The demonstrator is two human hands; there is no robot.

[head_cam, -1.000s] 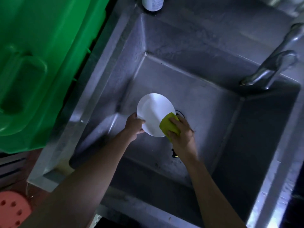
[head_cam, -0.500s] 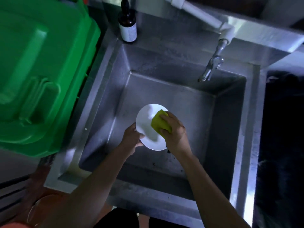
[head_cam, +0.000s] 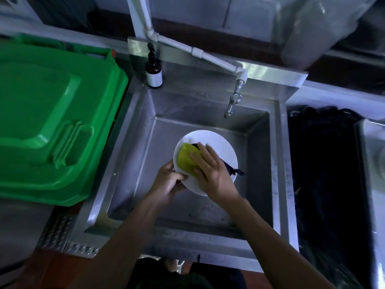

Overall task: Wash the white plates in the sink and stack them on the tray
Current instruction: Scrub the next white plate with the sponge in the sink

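A white plate is held over the middle of the steel sink. My left hand grips its lower left rim. My right hand lies flat on the plate's face and presses a yellow-green sponge against it. A dark strap-like thing shows under my right hand on the plate. No tray is in view.
A large green bin stands close on the sink's left. A brown pump bottle sits at the sink's back left corner. The tap hangs over the back wall. A black mass lies to the right.
The camera has pulled back and up, showing the whole sink. The plate has risen nearer to me and turned flatter, and the sponge has slid to the plate's left side.
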